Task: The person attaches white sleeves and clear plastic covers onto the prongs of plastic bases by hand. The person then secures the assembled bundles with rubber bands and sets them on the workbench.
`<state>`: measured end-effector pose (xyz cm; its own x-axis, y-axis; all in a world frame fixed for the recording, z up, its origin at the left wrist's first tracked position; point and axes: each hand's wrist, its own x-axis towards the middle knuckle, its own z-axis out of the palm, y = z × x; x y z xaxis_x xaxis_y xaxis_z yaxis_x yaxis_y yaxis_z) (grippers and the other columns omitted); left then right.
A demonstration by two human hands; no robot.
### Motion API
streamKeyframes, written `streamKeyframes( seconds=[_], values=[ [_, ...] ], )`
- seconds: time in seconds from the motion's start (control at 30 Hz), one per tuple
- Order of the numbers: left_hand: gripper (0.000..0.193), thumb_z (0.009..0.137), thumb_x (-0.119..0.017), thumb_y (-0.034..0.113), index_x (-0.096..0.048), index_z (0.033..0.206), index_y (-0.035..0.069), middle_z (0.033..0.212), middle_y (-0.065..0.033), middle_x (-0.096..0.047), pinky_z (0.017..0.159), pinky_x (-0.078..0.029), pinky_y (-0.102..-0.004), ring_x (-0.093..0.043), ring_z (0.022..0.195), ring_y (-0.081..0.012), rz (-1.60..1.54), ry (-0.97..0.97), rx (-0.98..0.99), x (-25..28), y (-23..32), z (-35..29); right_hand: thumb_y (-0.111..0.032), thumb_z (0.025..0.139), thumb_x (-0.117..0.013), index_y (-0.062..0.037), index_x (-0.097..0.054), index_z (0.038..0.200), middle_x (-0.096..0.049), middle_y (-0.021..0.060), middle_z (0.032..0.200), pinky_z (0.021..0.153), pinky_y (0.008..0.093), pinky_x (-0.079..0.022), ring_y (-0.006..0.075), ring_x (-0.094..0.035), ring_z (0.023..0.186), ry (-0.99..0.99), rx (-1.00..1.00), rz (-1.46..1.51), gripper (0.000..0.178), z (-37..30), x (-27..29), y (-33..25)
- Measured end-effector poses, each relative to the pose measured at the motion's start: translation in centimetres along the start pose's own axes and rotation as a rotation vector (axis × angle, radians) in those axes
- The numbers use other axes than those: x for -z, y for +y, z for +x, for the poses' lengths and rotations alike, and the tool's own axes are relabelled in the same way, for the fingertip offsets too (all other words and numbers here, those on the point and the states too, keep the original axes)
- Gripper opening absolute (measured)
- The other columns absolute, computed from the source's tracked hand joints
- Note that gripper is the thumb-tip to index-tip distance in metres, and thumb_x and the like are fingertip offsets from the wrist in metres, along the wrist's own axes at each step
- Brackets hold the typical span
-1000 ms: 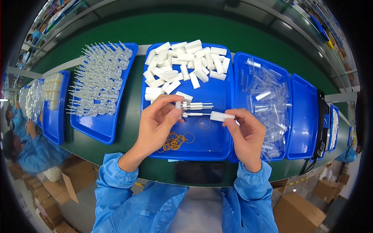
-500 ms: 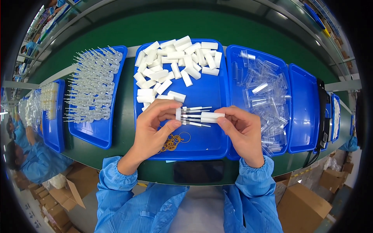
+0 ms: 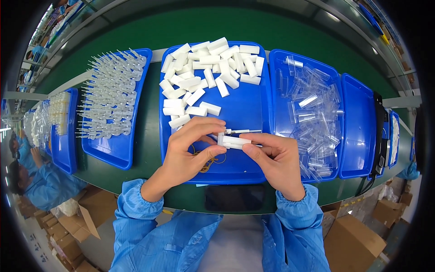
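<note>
My left hand (image 3: 186, 149) pinches the translucent round base (image 3: 221, 138) of a part with several thin white-and-metal pins (image 3: 244, 131) pointing right. Between the thumb and fingers of my right hand (image 3: 280, 164) is the right end of a white foam piece (image 3: 236, 142). The foam lies along the pins, its left end close against the base. Whether a pin runs inside it I cannot tell. Both hands are over a blue tray (image 3: 247, 109), where white foam pieces (image 3: 209, 60) are heaped at the far side. Tan rubber bands (image 3: 209, 164) lie below my left hand, partly hidden.
Left is a blue tray (image 3: 106, 154) of similar pinned parts (image 3: 111, 93). Right, another tray holds clear plastic sleeves (image 3: 312, 109); beyond it is a further blue tray (image 3: 355, 127). A dark phone-like slab (image 3: 234, 198) lies at the table's front edge. A co-worker in blue (image 3: 47, 183) sits far left.
My right hand has moved left with the foam piece, bringing it from the pins' outer part up near the base. The whole view has shifted slightly.
</note>
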<state>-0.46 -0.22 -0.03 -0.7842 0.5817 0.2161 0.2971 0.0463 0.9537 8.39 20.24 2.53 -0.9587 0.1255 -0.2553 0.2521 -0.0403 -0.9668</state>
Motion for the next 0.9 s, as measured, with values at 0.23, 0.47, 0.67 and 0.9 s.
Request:
streamKeyframes(
  seconds=[0.23,0.47,0.67,0.9],
  values=[
    [0.034,0.082,-0.079,0.005,-0.069,0.114,0.001,0.123,-0.0149,-0.064,0.077,-0.061,-0.0308,-0.067,0.104,-0.0234,-0.038,-0.01,0.007,0.1,0.0,0.0,-0.01,0.096,-0.068,0.0003,-0.072,0.115,-0.07,0.0025,0.083,0.048,0.0184,-0.03,-0.0015,-0.046,0.061,-0.036,0.005,0.139,0.022,0.2,0.1,0.2],
    [0.036,0.084,-0.077,0.003,-0.066,0.118,0.002,0.122,-0.0143,-0.062,0.078,-0.06,-0.0301,-0.066,0.102,-0.0221,-0.093,-0.018,0.028,0.4,0.0,-0.2,-0.01,0.097,-0.068,0.0022,-0.068,0.12,-0.073,0.0072,0.098,0.052,0.0197,-0.037,-0.0005,-0.05,0.066,-0.094,0.033,0.177,0.027,0.1,-0.1,0.1],
    [0.027,0.1,-0.058,0.009,-0.06,0.125,-0.002,0.126,-0.0137,-0.054,0.078,-0.059,-0.0337,-0.063,0.105,-0.0221,-0.29,0.156,0.042,2.5,-0.1,0.7,-0.006,0.094,-0.068,0.003,-0.07,0.112,-0.074,0.0097,0.094,0.05,0.0225,-0.038,0.0036,-0.048,0.055,0.219,0.215,-0.2,0.021,0.4,-0.7,-1.2],
    [0.029,0.107,-0.049,0.024,-0.059,0.122,0.001,0.123,-0.0145,-0.061,0.071,-0.057,-0.0311,-0.067,0.096,-0.0221,-0.44,0.337,0.108,4.1,-0.8,0.8,-0.008,0.086,-0.07,0.0012,-0.067,0.113,-0.063,0.0128,0.101,0.071,0.0359,-0.047,0.0263,-0.059,0.086,0.07,0.613,-0.991,0.029,4.2,-4.2,-0.1]
  ],
)
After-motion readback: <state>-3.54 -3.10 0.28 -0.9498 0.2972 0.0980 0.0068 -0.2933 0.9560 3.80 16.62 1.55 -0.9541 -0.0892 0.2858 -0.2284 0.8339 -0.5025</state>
